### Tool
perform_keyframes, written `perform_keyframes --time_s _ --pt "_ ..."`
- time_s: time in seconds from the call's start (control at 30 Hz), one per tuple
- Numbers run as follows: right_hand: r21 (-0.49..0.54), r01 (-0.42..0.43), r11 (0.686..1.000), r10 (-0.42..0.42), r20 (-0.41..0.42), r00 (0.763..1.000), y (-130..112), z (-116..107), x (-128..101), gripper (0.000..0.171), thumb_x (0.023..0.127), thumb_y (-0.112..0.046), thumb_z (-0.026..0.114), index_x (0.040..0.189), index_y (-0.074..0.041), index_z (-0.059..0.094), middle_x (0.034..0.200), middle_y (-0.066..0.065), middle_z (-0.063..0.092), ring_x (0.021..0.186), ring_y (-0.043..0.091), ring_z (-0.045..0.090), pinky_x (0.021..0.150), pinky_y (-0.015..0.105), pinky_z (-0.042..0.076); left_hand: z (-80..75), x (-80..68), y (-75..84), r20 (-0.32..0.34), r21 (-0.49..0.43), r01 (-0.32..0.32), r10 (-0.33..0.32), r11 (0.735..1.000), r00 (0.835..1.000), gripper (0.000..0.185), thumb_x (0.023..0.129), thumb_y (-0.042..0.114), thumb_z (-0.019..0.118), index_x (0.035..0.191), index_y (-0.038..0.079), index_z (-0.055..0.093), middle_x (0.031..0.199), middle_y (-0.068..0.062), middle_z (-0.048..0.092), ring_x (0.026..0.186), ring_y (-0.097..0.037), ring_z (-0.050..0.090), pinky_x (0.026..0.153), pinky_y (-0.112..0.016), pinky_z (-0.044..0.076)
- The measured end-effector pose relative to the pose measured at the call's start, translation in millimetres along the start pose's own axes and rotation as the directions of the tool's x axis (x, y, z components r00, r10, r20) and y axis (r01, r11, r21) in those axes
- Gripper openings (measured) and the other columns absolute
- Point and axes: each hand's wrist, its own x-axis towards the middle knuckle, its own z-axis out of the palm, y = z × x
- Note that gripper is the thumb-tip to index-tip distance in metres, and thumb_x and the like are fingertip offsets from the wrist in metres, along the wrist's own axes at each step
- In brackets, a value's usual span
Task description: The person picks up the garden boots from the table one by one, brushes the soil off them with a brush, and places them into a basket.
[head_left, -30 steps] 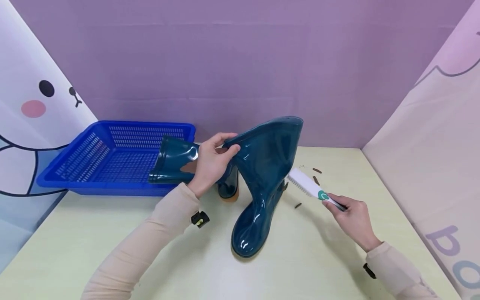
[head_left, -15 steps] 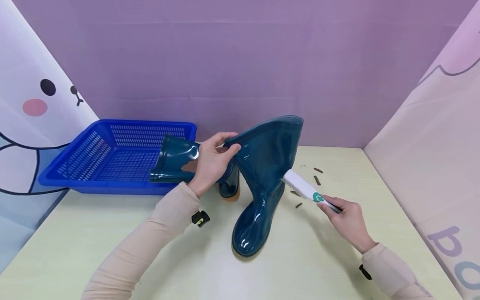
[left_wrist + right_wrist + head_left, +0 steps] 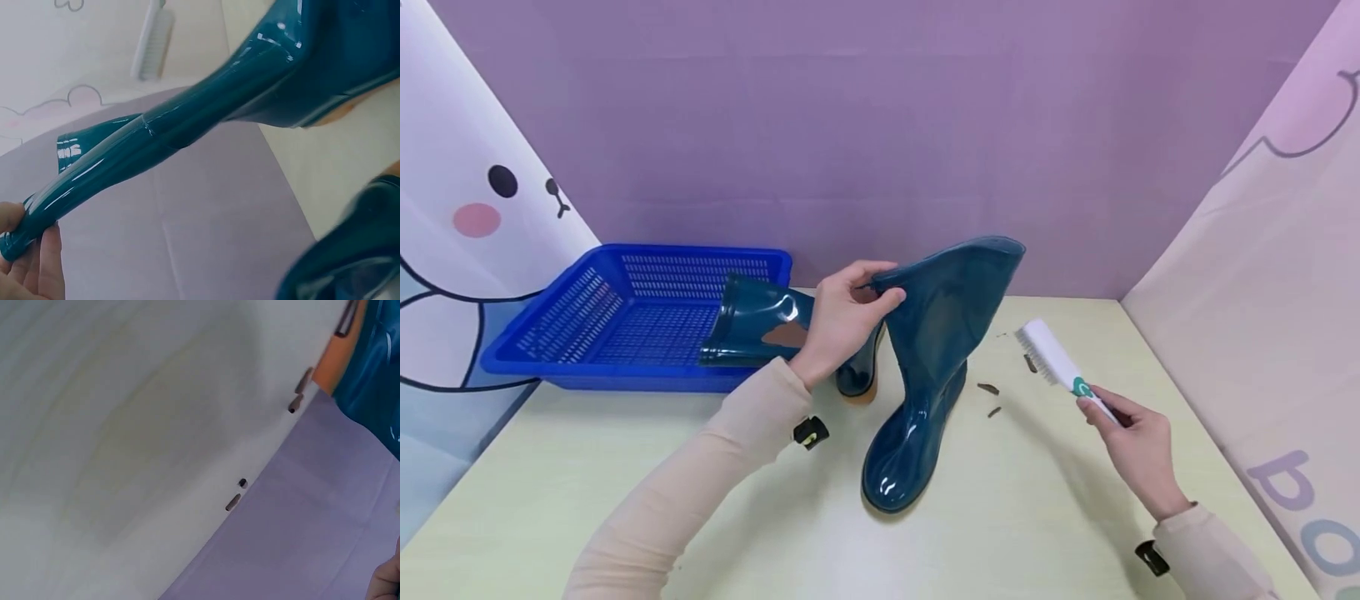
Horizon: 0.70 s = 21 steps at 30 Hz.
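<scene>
The upright teal boot [image 3: 925, 367] stands near the middle of the desk [image 3: 625, 500], its shaft rim pinched by the left hand [image 3: 842, 321], thumb and fingers curled over the edge. The right hand [image 3: 1138, 450] grips the handle of the white brush [image 3: 1048, 358], held clear of the boot toward the desk's right edge. To brush well, keep the rim pulled taut so the soft shaft does not buckle, and stroke downward and outward, sending debris toward the brown bits [image 3: 988, 398] lying beside the heel.
</scene>
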Motion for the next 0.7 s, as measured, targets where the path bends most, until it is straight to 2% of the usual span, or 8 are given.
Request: perform_keyframes --time_s 0.13,0.17,0.33,0.37,0.43,0.53,0.6,0.7 --pt "0.073 -0.008 0.997 0.013 -0.062 0.998 0.2 -1.9 1.8 0.032 0.083 -0.018 0.068 0.109 0.000 0.066 0.066 -0.024 0.063 0.059 -0.005 0.059 0.048 0.012 0.042 9.1 0.0 11.5 0.050 0.000 -0.016 0.016 1.000 0.999 0.032 0.083 0.018 0.068 0.115 0.014 0.063 0.105 -0.004 0.067 0.073 -0.015 0.065 0.056 -0.024 0.049" --pt "0.127 0.010 0.992 -0.002 -0.066 0.998 3.7 -1.9 2.6 0.029 0.083 -0.016 0.068 0.108 -0.002 0.067 0.065 -0.020 0.064 0.058 -0.004 0.060 0.047 0.012 0.041 11.6 0.3 14.5 0.061 0.005 -0.029 0.029 1.000 0.998 0.032 0.083 0.018 0.068 0.114 0.014 0.064 0.103 -0.004 0.067 0.072 -0.014 0.065 0.055 -0.024 0.048" --pt "0.121 0.017 0.992 -0.009 -0.072 0.997 8.3 -4.3 2.4 0.029 0.083 -0.018 0.068 0.108 -0.003 0.068 0.067 -0.017 0.065 0.059 -0.002 0.060 0.046 0.014 0.040 23.5 5.7 29.3 0.129 0.092 -0.106 0.093 0.990 0.987 0.025 0.083 0.021 0.068 0.108 0.016 0.068 0.075 -0.002 0.069 0.067 -0.006 0.065 0.050 -0.021 0.046" --pt "0.139 0.025 0.990 -0.014 -0.082 0.997 11.2 -4.8 3.0 0.028 0.082 -0.017 0.069 0.107 -0.004 0.068 0.066 -0.015 0.066 0.058 -0.002 0.060 0.045 0.014 0.039 25.1 7.6 32.3 0.145 0.113 -0.125 0.108 0.986 0.984 0.024 0.083 0.021 0.068 0.107 0.017 0.068 0.075 -0.001 0.069 0.066 -0.005 0.065 0.050 -0.021 0.046" --pt "0.087 -0.003 0.996 0.011 -0.097 0.995 11.6 -7.1 3.9 0.031 0.082 -0.021 0.069 0.108 -0.005 0.068 0.066 -0.016 0.065 0.059 -0.001 0.059 0.044 0.016 0.038 27.2 11.9 37.8 0.174 0.148 -0.156 0.129 0.977 0.976 0.022 0.083 0.021 0.068 0.105 0.018 0.069 0.077 -0.001 0.070 0.066 -0.004 0.065 0.051 -0.021 0.047" --pt "0.081 -0.013 0.997 0.022 -0.116 0.993 21.8 -10.6 8.0 0.033 0.082 -0.023 0.069 0.109 -0.005 0.068 0.066 -0.014 0.066 0.060 0.001 0.061 0.045 0.016 0.038 27.2 19.4 46.6 0.187 0.188 -0.197 0.162 0.962 0.969 0.022 0.082 0.021 0.069 0.104 0.018 0.070 0.092 0.000 0.071 0.070 -0.005 0.065 0.059 -0.019 0.051" --pt "0.038 -0.016 0.999 0.021 -0.121 0.992 34.1 -12.9 11.7 0.036 0.081 -0.026 0.070 0.111 -0.006 0.067 0.067 -0.015 0.066 0.061 0.002 0.062 0.045 0.017 0.039 25.3 24.1 53.4 0.187 0.201 -0.207 0.170 0.957 0.968 0.023 0.081 0.021 0.070 0.104 0.017 0.070 0.096 0.000 0.071 0.072 -0.006 0.064 0.062 -0.019 0.051" --pt "0.042 0.014 0.999 -0.009 -0.119 0.993 46.2 -16.7 13.5 0.035 0.081 -0.028 0.069 0.111 -0.010 0.068 0.068 -0.016 0.066 0.062 0.002 0.062 0.044 0.017 0.038 19.5 30.9 64.7 0.176 0.208 -0.206 0.171 0.956 0.969 0.024 0.081 0.021 0.070 0.104 0.018 0.070 0.101 0.001 0.070 0.075 -0.005 0.064 0.066 -0.019 0.051"
